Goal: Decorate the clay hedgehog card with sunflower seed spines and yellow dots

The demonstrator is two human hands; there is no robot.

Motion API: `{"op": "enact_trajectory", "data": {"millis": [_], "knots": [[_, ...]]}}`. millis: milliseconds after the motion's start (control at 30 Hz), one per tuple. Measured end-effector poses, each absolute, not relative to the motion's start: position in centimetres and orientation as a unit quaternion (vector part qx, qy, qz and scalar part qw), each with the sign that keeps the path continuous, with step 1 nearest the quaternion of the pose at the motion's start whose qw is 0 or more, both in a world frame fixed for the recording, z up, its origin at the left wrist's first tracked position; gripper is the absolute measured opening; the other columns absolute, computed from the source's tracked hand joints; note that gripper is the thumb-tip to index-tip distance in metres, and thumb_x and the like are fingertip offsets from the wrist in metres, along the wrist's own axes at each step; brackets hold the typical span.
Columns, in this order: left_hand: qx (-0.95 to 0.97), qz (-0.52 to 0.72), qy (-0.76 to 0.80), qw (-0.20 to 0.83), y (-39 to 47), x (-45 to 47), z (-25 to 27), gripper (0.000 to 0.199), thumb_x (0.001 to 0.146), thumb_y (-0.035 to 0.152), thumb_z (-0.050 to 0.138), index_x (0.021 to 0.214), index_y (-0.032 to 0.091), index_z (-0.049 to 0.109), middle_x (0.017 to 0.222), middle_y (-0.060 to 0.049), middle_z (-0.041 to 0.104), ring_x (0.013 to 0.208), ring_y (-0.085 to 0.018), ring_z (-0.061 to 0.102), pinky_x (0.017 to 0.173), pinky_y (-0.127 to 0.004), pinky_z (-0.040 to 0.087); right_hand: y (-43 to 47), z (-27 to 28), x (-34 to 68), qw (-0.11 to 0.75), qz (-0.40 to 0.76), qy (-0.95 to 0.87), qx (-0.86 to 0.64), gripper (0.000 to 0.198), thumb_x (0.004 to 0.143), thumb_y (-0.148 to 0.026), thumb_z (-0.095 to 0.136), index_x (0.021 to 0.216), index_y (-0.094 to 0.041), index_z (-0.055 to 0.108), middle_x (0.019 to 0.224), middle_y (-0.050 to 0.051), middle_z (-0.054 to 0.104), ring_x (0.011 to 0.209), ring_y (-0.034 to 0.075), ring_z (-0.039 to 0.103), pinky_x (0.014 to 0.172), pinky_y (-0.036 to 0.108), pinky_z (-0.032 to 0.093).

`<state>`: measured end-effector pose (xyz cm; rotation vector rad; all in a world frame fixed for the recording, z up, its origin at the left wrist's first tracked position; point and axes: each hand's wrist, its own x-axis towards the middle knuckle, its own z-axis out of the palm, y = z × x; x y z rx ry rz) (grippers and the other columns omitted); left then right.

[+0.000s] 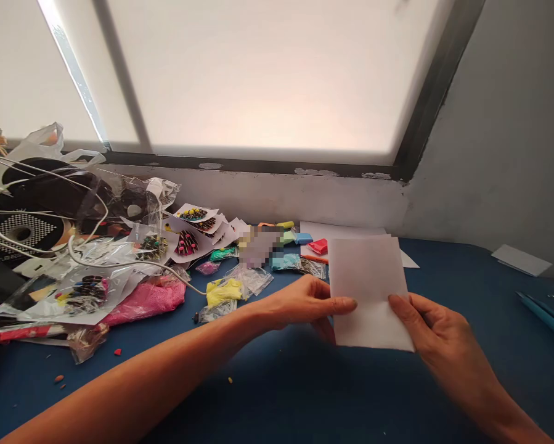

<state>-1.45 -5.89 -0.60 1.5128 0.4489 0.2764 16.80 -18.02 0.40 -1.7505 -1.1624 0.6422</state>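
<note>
A folded sheet of white paper (pixel 369 283) is held up above the blue tabletop, its blank face toward me. My left hand (pixel 311 302) grips its left edge, with the thumb flat on the front and the fingers behind. On the opposite side, my right hand (pixel 431 327) pinches the lower right edge, thumb in front. A second layer shows slightly along the paper's top and right edges. Behind it lies a larger white sheet (pixel 346 230) on the table, partly hidden by the held paper.
Small colored clay packets (pixel 224 290) lie left of my hands. Farther left are a pink bag (pixel 147 300), cards with dark pieces (pixel 188 243), a white cable (pixel 119 265) and a black speaker-like object (pixel 22 234). White paper pieces (pixel 521 260) and a blue object (pixel 545 317) lie right.
</note>
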Motion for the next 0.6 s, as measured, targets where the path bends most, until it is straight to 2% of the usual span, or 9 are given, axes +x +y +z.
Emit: {"op": "enact_trajectory", "data": {"millis": [67, 133, 300, 333, 433, 500, 600], "knots": [[0.663, 0.198, 0.221, 0.687, -5.4, -1.6, 0.1, 0.060, 0.065, 0.065, 0.074, 0.090, 0.011, 0.071, 0.089, -0.012, 0.072, 0.071, -0.018, 0.068, 0.069, -0.028, 0.055, -18.1, 0.3, 16.9, 0.444, 0.292, -0.485, -0.694, 0.051, 0.075, -0.069, 0.060, 0.088, -0.021, 0.071, 0.067, 0.003, 0.067, 0.058, 0.021, 0.061, 0.050, 0.029, 0.046], [0.645, 0.232, 0.230, 0.691, -5.1, -1.7, 0.7, 0.058, 0.063, 0.064, 0.075, 0.084, 0.010, 0.071, 0.083, -0.011, 0.072, 0.066, -0.017, 0.067, 0.065, -0.028, 0.054, -18.1, 0.4, 16.9, 0.450, 0.309, -0.488, -0.681, 0.050, 0.076, -0.068, 0.061, 0.091, -0.022, 0.071, 0.070, 0.003, 0.068, 0.059, 0.020, 0.060, 0.050, 0.029, 0.047], [0.585, 0.303, 0.256, 0.707, -4.7, -1.7, 1.0, 0.049, 0.067, 0.057, 0.076, 0.076, 0.010, 0.069, 0.068, -0.007, 0.068, 0.053, -0.014, 0.062, 0.057, -0.028, 0.052, -18.1, 0.7, 17.3, 0.505, 0.259, -0.490, -0.662, 0.057, 0.077, -0.075, 0.053, 0.058, -0.022, 0.062, 0.056, 0.003, 0.057, 0.052, 0.016, 0.051, 0.049, 0.029, 0.048], [0.563, 0.333, 0.266, 0.708, -4.7, -1.6, 0.9, 0.048, 0.069, 0.056, 0.076, 0.077, 0.010, 0.068, 0.068, -0.007, 0.067, 0.054, -0.014, 0.062, 0.058, -0.028, 0.053, -18.0, 0.6, 17.2, 0.516, 0.266, -0.491, -0.649, 0.058, 0.077, -0.076, 0.051, 0.060, -0.022, 0.064, 0.059, 0.004, 0.058, 0.053, 0.016, 0.052, 0.051, 0.029, 0.050], [0.507, 0.393, 0.278, 0.715, -4.9, -1.2, 0.4, 0.047, 0.070, 0.053, 0.076, 0.083, 0.008, 0.067, 0.073, -0.008, 0.068, 0.060, -0.015, 0.064, 0.063, -0.028, 0.054, -18.0, 0.4, 16.1, 0.514, 0.338, -0.494, -0.615, 0.059, 0.074, -0.075, 0.056, 0.083, -0.020, 0.073, 0.071, 0.006, 0.066, 0.056, 0.017, 0.056, 0.052, 0.030, 0.052], [0.489, 0.399, 0.264, 0.729, -5.4, -0.8, -0.1, 0.050, 0.070, 0.054, 0.077, 0.085, 0.008, 0.067, 0.076, -0.009, 0.068, 0.064, -0.016, 0.065, 0.066, -0.030, 0.055, -18.2, 0.2, 14.8, 0.479, 0.390, -0.494, -0.612, 0.057, 0.072, -0.073, 0.061, 0.082, -0.018, 0.073, 0.071, 0.006, 0.067, 0.054, 0.015, 0.056, 0.049, 0.027, 0.050], [0.482, 0.380, 0.230, 0.756, -6.6, -0.2, -0.6, 0.053, 0.069, 0.056, 0.076, 0.087, 0.007, 0.067, 0.077, -0.010, 0.067, 0.069, -0.018, 0.066, 0.072, -0.034, 0.056, -18.4, -0.3, 13.4, 0.466, 0.405, -0.469, -0.632, 0.053, 0.071, -0.069, 0.066, 0.077, -0.017, 0.074, 0.070, 0.007, 0.070, 0.057, 0.015, 0.058, 0.052, 0.026, 0.049]]}}
